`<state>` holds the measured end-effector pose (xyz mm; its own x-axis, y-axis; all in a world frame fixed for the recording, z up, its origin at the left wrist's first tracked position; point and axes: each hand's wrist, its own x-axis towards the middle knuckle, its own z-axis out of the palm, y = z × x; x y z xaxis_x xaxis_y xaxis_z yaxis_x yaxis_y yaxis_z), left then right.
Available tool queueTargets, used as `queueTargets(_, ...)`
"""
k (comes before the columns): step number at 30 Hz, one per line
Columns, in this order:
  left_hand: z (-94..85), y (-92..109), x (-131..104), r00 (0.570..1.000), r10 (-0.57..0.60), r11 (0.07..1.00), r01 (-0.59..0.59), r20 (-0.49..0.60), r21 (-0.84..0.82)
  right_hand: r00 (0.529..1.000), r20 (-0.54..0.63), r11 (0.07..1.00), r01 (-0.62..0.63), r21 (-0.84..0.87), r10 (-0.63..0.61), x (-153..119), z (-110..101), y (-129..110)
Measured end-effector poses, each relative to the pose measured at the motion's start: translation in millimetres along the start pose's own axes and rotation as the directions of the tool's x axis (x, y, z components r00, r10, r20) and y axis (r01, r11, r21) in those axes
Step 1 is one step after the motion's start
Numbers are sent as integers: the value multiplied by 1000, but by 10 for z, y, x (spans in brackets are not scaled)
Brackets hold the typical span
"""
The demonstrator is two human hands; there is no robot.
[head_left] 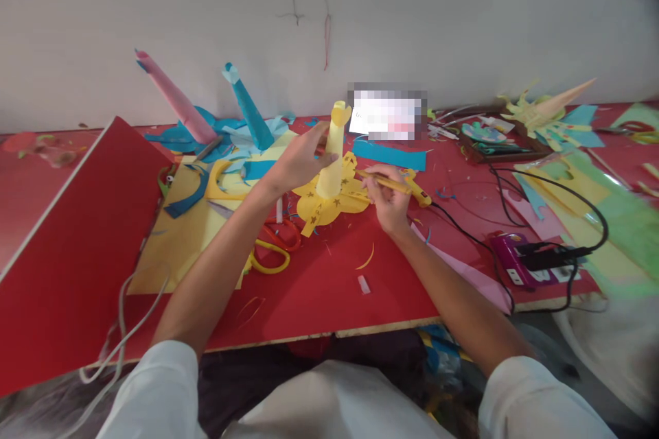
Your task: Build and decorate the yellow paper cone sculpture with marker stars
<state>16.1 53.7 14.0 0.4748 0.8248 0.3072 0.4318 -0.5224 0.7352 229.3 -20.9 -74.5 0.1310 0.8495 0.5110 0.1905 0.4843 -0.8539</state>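
the left forearm (pixel 221 254) and right forearm (pixel 458 281) slant forward and inward. the left hand (pixel 303 156) reaches a little farther, curved in a grip; the right hand (pixel 388 197) is bunched as if writing.

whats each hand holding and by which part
The left hand holds the pale yellow paper cone around its middle; the right hand holds a slim pen-like tool near its end toward the cone.

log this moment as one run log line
left hand: gripping pale-yellow paper cone | right hand: holding pencil-like stick | cone: upright on star-marked yellow paper flower | behind: blue paper strip
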Motion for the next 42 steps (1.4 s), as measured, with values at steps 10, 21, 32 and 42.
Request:
queueTargets(10, 83, -221, 64, 990, -24, 999, 18, -141, -41, 937, 348, 999, -22, 49, 3, 42, 71, 7)
queueTargets(21, 87, -330, 92, 985, -63, 997, 56, -160, -50, 911, 413, 1000, 20, -11, -14, 70, 77, 123)
queueTargets(32, 88, -282, 77, 987, -51, 998, 44, -154, -48, 926, 378, 997, 37, -75, -6, 78, 78, 199)
queueTargets(42, 106, -260, 85, 985, -55, 998, 49, -166, -39, 895, 445, 999, -34, -15, 37, 71, 80, 180)
